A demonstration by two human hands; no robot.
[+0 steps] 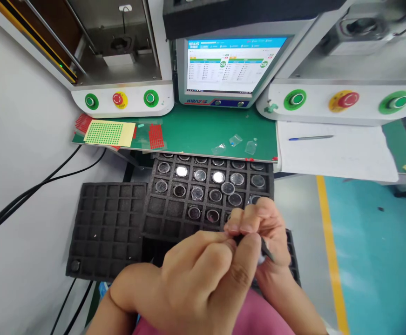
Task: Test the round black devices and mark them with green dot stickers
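Left hand: the left hand [196, 274] is near the camera, in the middle of the view, with fingers curled; its fingertips meet the right hand's fingertips around a small dark part [238, 238].
Right hand: the right hand [264, 232] is just right of the left one; its fingers are bent and pinch the same small dark part, which is mostly hidden.
Small part: it is between both hands, above the near edge of the filled foam tray [168, 209].
Filled tray: black foam with square cells; many cells hold round discs [218, 177].
Empty tray: a second black foam tray [105, 228] lies to the left, touching the first.
Tabletop: the green tabletop [203, 130] is farther away, with a sheet of green stickers [108, 132].
Far: a monitor [229, 65] is behind the tabletop.
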